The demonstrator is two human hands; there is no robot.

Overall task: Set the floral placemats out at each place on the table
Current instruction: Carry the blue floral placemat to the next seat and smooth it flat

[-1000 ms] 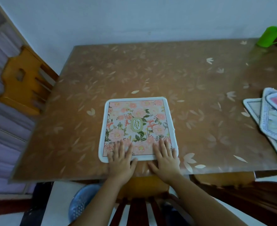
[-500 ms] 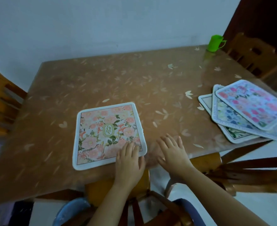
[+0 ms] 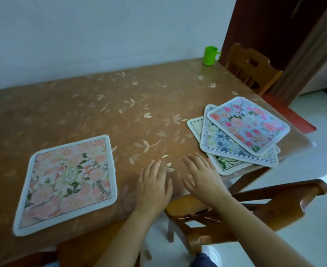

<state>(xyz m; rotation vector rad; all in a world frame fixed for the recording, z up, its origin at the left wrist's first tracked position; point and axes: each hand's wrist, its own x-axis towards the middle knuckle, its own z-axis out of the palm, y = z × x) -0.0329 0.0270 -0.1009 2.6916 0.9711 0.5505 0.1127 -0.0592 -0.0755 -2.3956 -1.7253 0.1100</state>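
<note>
Head view: your left hand [image 3: 155, 182] and right hand [image 3: 203, 176], fingers straight and empty, perhaps touch the table [image 3: 120, 105], between the peach placemat [image 3: 68, 182] leftward and three stacked placemats [image 3: 243, 132] rightward.

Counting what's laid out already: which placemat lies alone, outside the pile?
The peach-pink placemat at the near left of the table; it lies flat by itself, while the other three overlap in a stack on the right.
</note>
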